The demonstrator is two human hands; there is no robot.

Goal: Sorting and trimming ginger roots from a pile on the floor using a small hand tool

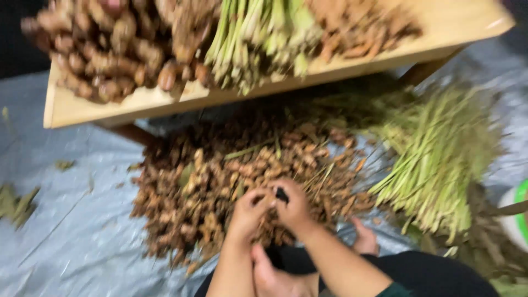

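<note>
My left hand (248, 212) and my right hand (292, 206) meet over a heap of brown rhizome roots (220, 181) on a grey plastic sheet. Both pinch together at a small dark piece (281, 194) held between the fingertips. The frame is blurred, so I cannot make out what the dark piece is. My bare feet (364, 237) rest at the near edge of the heap.
A wooden table (132, 104) above carries larger ginger-like roots (110, 49), lemongrass stalks (258, 38) and orange-brown roots (352, 27). A loose pile of lemongrass (440, 159) lies on the right. The grey sheet (71, 220) stretches left, with a few leaves (16, 203).
</note>
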